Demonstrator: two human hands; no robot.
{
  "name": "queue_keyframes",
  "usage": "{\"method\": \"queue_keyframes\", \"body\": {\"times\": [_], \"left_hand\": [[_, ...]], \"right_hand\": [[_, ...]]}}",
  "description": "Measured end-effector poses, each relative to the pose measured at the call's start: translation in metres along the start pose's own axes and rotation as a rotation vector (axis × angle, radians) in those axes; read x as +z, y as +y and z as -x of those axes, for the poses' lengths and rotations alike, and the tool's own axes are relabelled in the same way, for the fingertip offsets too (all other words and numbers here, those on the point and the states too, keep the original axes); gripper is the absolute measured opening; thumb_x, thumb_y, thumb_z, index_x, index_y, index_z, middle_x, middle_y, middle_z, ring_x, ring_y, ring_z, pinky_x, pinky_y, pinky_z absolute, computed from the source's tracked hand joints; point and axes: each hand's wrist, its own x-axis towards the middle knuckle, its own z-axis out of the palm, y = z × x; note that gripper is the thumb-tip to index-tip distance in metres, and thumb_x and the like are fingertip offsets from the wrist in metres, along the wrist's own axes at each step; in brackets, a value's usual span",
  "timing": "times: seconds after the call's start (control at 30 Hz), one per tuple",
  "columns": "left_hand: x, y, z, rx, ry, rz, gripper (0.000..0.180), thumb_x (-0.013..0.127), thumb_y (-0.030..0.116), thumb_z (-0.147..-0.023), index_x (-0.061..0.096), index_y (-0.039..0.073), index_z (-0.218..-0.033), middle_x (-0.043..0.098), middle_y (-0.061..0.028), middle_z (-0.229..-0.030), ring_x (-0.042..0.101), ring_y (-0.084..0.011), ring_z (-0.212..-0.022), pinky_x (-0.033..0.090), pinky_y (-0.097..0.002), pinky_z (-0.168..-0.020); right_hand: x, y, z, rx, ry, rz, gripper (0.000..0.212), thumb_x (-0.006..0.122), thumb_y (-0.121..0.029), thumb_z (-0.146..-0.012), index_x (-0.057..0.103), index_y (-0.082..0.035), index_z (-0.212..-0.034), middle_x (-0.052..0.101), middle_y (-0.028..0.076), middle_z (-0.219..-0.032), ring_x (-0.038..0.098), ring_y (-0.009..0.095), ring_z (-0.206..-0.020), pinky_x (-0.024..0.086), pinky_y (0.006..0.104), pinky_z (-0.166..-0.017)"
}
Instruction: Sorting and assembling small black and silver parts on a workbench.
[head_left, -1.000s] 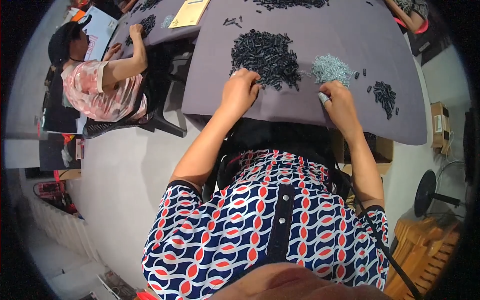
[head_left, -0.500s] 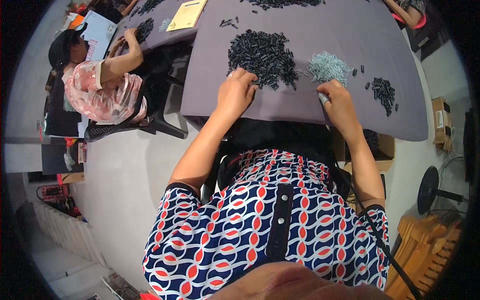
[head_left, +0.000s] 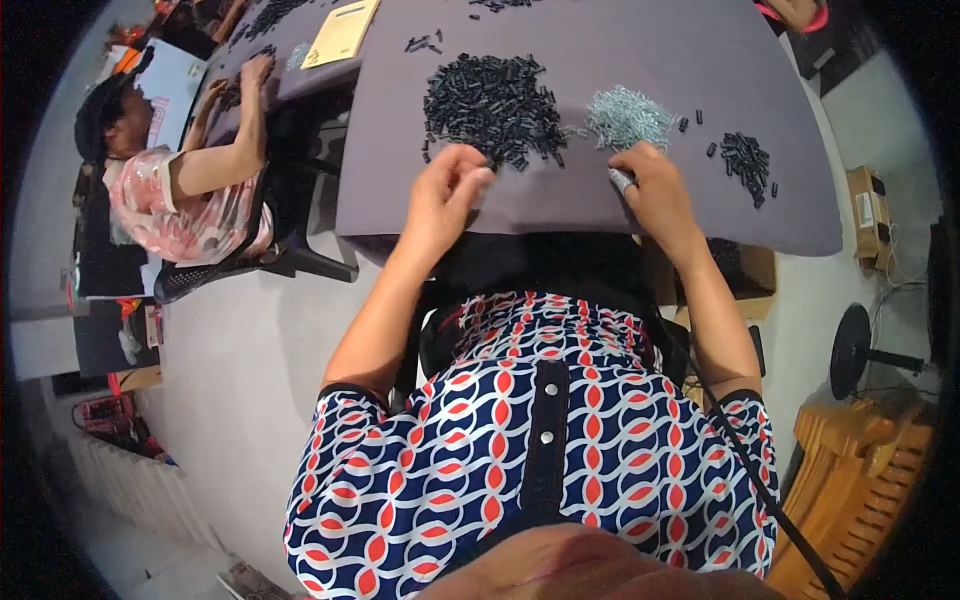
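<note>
A large heap of short black cylindrical pieces [head_left: 490, 105] lies on the table in front of me. My left hand [head_left: 445, 200] is at its near left edge, fingers curled and thumb against the fingertips; whatever they pinch is too small to make out. To the right of the heap sits a smaller pile of small silvery metal pieces [head_left: 630, 115]. At that pile's near edge, my right hand [head_left: 655, 195] is closed in a pinch, with a grey wrap around one digit. Its fingertips are hidden, so their contents do not show.
A small group of black pieces [head_left: 745, 165] lies at the right, with a few strays around. The grey-covered table [head_left: 540, 215] ends just before my body. A yellow booklet [head_left: 340, 32] lies at the far left. Another person [head_left: 185, 195] works seated at the left.
My left hand has drawn back slightly from the black heap, toward me. My right hand stays by the silvery pile. The whole view has shifted a little.
</note>
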Motion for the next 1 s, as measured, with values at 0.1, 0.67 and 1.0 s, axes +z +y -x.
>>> {"method": "queue_keyframes", "body": {"times": [0.1, 0.67, 1.0], "left_hand": [[0.013, 0.002, 0.005, -0.178, -0.130, 0.409, 0.015, 0.062, 0.008, -0.095, 0.065, 0.002, -0.108, 0.071, -0.0052, -0.090, 0.064, -0.0091, -0.074, 0.051, -0.0229, -0.068], [0.039, -0.015, 0.030, -0.109, -0.205, 0.336, 0.010, 0.066, 0.003, -0.091, 0.066, 0.002, -0.102, 0.068, 0.0011, -0.089, 0.061, -0.0057, -0.078, 0.049, -0.0206, -0.070], [0.018, -0.002, 0.060, -0.093, -0.549, 0.188, 0.016, 0.066, -0.003, -0.087, 0.066, -0.003, -0.103, 0.067, -0.0043, -0.098, 0.063, -0.0107, -0.090, 0.050, -0.0249, -0.082]], "right_hand": [[0.001, -0.005, -0.003, 0.030, -0.054, 0.188, 0.020, 0.058, 0.007, -0.076, 0.063, 0.001, -0.094, 0.062, 0.015, -0.093, 0.063, 0.035, -0.089, 0.050, 0.0381, -0.079], [0.032, -0.066, -0.008, -0.014, -0.331, -0.411, 0.011, 0.063, 0.004, -0.080, 0.063, 0.003, -0.091, 0.061, 0.005, -0.083, 0.060, 0.011, -0.073, 0.048, 0.0261, -0.065], [0.047, -0.046, -0.001, 0.412, -0.953, -0.993, 0.023, 0.075, -0.003, -0.079, 0.059, -0.004, -0.095, 0.064, 0.002, -0.080, 0.061, 0.009, -0.068, 0.050, 0.0228, -0.052]]}}
